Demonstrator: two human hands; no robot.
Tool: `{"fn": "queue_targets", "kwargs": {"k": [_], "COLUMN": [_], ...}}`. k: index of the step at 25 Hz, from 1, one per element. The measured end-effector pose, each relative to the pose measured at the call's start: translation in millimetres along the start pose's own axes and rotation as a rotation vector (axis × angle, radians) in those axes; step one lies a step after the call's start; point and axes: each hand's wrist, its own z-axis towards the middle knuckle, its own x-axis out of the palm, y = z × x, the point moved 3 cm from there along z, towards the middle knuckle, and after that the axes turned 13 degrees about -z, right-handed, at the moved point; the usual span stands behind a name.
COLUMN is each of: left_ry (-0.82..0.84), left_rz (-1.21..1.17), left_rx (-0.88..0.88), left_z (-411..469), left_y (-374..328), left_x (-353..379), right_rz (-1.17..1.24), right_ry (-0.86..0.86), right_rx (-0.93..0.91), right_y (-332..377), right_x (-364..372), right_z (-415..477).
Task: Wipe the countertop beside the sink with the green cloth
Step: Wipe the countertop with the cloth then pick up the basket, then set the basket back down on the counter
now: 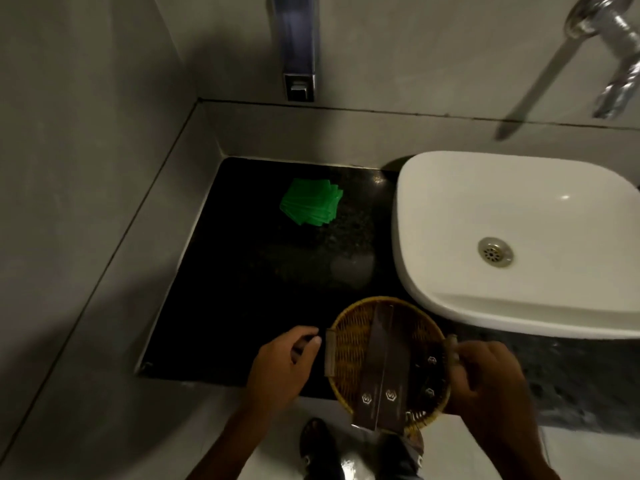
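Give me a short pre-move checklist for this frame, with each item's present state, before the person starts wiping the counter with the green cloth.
1. Green cloth in view and reachable: ok, it lies folded on the dark countertop, far from both hands.
2. A hand free to take the cloth: not ok. The left hand and right hand are both at the wicker basket.
3. Wiping area free of items: not ok, the basket sits at the counter's front edge, partly overhanging.
4. Basket grip secure: cannot tell, the fingers are partly hidden.
5. White sink clear of the cloth: ok.
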Motion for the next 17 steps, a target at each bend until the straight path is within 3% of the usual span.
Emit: {"fn": "queue_targets", "kwargs": {"k": [3,5,7,17], "left_ry": [0.013,0.008,0.005,-0.505], "left_rz": [-0.049,-0.021,-0.026,-0.009], "left_rx": [-0.090,-0.117,-0.159,-0.178], "left_z": [-9,-9,-11,17], "left_y": [-7,-11,-16,-1], "left_x": [11,17,23,-75], "right_rz": [0.002,0.167,0.289,0.558], "right_ry": [0.184,0.377,0.460,0.668], "right_rx": [0.174,0.231,0.262,-0.052], "right_y": [-33,-35,-32,91], "right_x": [0,11,16,59], "right_z": [8,15,21,58]}}
